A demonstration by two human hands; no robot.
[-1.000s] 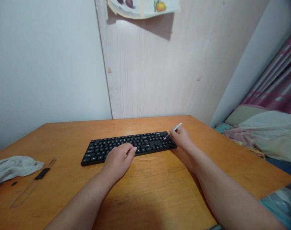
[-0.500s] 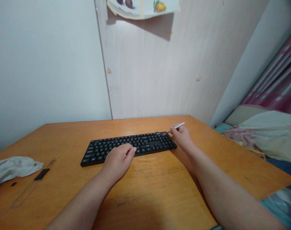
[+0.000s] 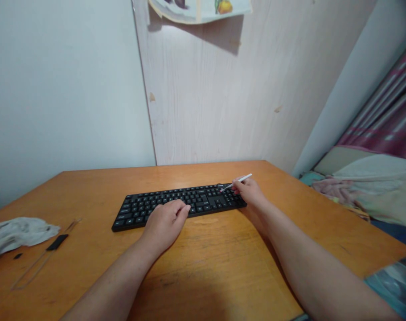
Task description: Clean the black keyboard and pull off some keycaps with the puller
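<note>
While the left hand (image 3: 164, 220) lies loose and open on the near edge of the long black plastic keyboard (image 3: 139, 209), the right hand (image 3: 250, 192) holds a thin white pen-like stick (image 3: 240, 180) in a firm pinch; the narrow tip of the stick leans down to the keys at the right end of the keyboard, but this view does not show if it touches them. The pinch looks like a good way to put that small tip on one small spot; a whole finger would likely be too big for that. The left hand grips nothing; it seems to rest there to keep the keyboard from sliding. The keyboard lies flat near the middle of the orange wooden desk (image 3: 216, 267), close to the person and within easy reach of both hands. At the left of the desk lie a crumpled pale grey cloth (image 3: 17, 236), a small flat black piece (image 3: 57, 242) with a thin loop of cord (image 3: 32, 272), and a tiny black bit (image 3: 18, 256); they sit well apart from the hands. Behind the desk stands a pale wood-grain panel (image 3: 203, 89), with a curled paper fruit picture (image 3: 199, 6) at its top; rumpled bedding (image 3: 366, 191) and a pink striped curtain (image 3: 383, 111) fill the right side.
</note>
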